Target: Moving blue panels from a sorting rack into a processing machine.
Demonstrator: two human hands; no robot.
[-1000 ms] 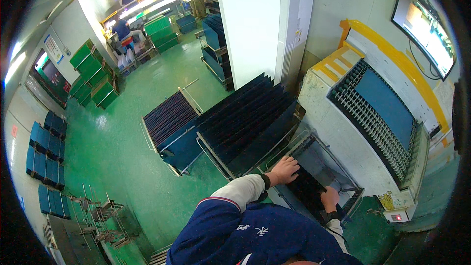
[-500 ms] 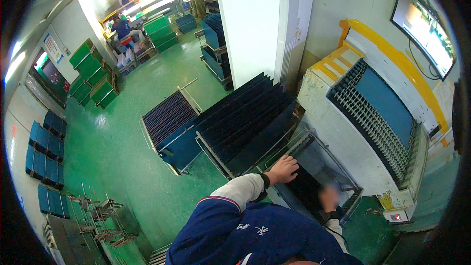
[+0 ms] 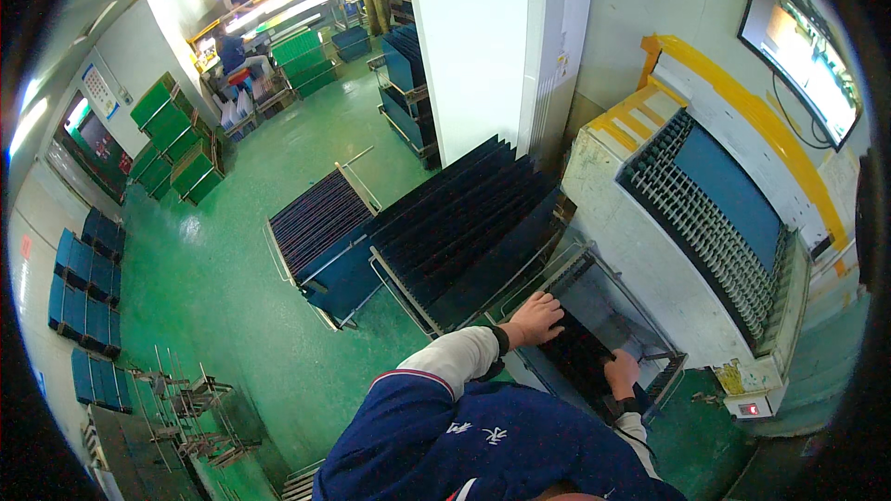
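Thin, flat, dark panels (image 3: 577,353) stood close together on edge, their upper edges making a finely ridged surface at the lower right of the frame. The rack (image 3: 608,301) around them was metal, with straight rails and a greyish inside. Beside it, near the centre, a second rack (image 3: 401,290) held a fuller row of blue-black sheets (image 3: 464,237), their tops uneven and jagged; left of that, a wire-framed holder (image 3: 339,271) carried evenly spaced, purplish-dark boards (image 3: 320,213). At the right, a scuffed white machine (image 3: 640,246) with yellow tape (image 3: 742,83) bore rows of small rollers (image 3: 710,241) and a smooth blue plate (image 3: 729,187). The green floor (image 3: 232,260) had a glossy sheen. The left hand (image 3: 536,317) lay palm down across the upper-left end of the dark panels, fingers together and slightly bent; the right hand (image 3: 622,373) was curled at their lower-right end. Both reached in from the lower edge, fingertips partly hidden, so whether either gripped a panel could not be told.
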